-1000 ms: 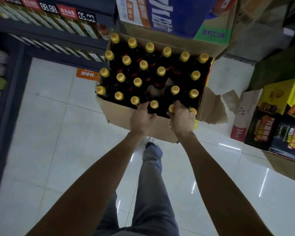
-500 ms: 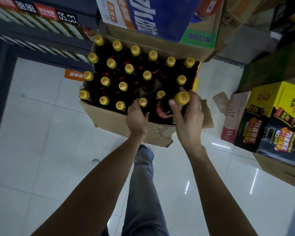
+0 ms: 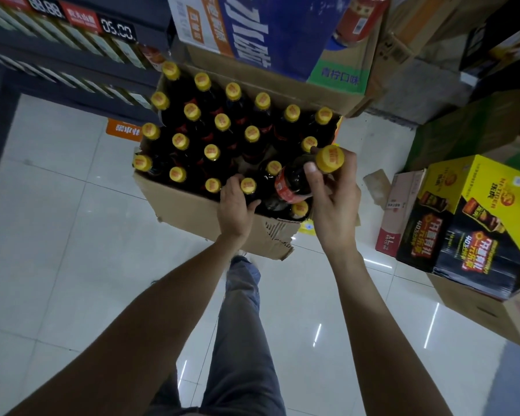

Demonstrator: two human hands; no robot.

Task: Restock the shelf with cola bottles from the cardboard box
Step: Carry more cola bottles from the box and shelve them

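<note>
An open cardboard box (image 3: 189, 210) stands on the floor, packed with several dark cola bottles with yellow caps (image 3: 213, 153). My right hand (image 3: 333, 202) grips one cola bottle (image 3: 294, 183) by the neck, lifted partly out of the box at its near right corner, red label showing. My left hand (image 3: 236, 205) is closed around the neck of another bottle (image 3: 248, 186) that stands in the front row. The shelf (image 3: 72, 55) with price tags runs along the upper left.
A blue and white carton (image 3: 270, 34) lies on a cardboard box behind the cola box. Yellow and black drink cartons (image 3: 469, 220) stand at the right on another box. White floor tiles spread to the left; my leg (image 3: 240, 325) is below.
My right hand has pulled its bottle further up out of the box. My left hand stays on its bottle in the front row. The view has shifted slightly.
</note>
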